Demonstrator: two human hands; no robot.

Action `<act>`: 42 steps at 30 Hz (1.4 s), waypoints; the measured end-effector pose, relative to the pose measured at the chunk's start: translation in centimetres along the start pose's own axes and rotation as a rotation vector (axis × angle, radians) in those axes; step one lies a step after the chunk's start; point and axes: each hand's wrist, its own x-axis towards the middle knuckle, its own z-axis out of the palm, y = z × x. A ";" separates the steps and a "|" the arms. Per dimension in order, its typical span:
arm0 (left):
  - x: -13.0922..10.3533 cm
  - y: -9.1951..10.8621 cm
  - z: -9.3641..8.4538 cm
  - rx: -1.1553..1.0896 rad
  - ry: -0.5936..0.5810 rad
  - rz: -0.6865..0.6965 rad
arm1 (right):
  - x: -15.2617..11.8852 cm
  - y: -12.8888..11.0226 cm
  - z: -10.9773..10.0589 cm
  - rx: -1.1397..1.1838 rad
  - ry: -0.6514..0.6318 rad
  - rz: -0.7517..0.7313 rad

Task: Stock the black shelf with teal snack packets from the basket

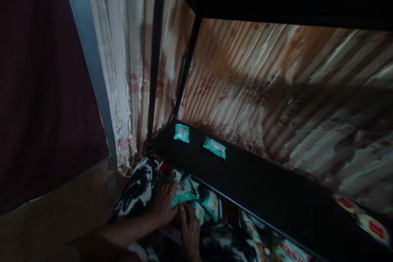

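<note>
Low in the view, my left hand reaches in from the lower left, its fingers spread flat against a green and white packet. Beside it on the right, my right hand is bent at the packet's lower edge; its fingers are curled, and the dim light hides whether they grip it. More green and white packets lie just right of the hands. Two small teal packets, one at the shelf's left end and one further right, rest apart on the black shelf.
Black and white patterned cloth lies left of the packets. Dark posts and striped, printed sheeting enclose the shelf. Red and cream packets sit at its right end. A dark curtain hangs at the left.
</note>
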 end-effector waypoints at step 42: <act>3.8 3.2 -3.2 -0.853 -0.016 -0.362 | 3.0 -2.7 -0.6 0.011 0.071 0.229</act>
